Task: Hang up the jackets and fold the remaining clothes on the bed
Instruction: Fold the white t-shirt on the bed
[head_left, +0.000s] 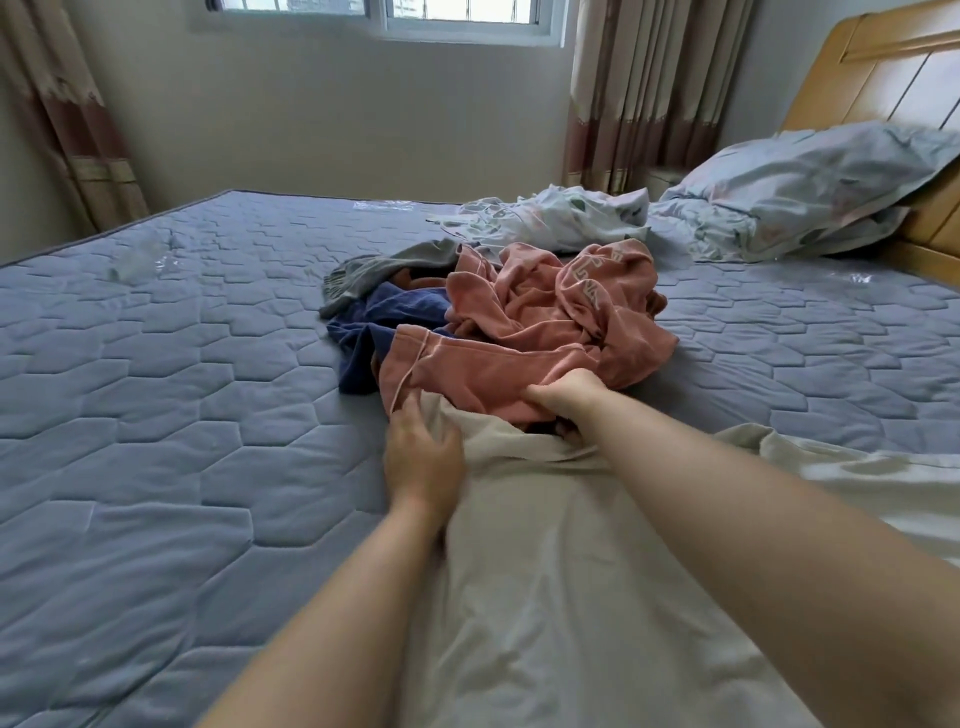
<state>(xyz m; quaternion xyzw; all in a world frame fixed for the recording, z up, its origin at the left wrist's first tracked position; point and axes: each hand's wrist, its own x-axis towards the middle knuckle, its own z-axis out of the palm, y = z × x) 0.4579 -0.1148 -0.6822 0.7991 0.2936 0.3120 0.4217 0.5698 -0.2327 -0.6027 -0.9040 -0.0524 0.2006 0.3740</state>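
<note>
A pale beige garment (545, 571) lies spread towards me on the blue quilted mattress (156, 389). My left hand (423, 457) holds its far left edge, fingers curled into the cloth. My right hand (563, 397) grips the bunched far edge of the beige cloth, right where a pink garment (519, 332) overlaps it. Behind lies a heap: the crumpled pink clothes, a dark blue piece (374, 322) and a grey piece (384, 265).
A floral sheet (545, 218) and a pillow (810, 182) lie at the head end, against the wooden headboard (883, 73). Curtains hang left and right of the window (384, 15). Crinkled clear plastic (140, 260) lies on the mattress at far left.
</note>
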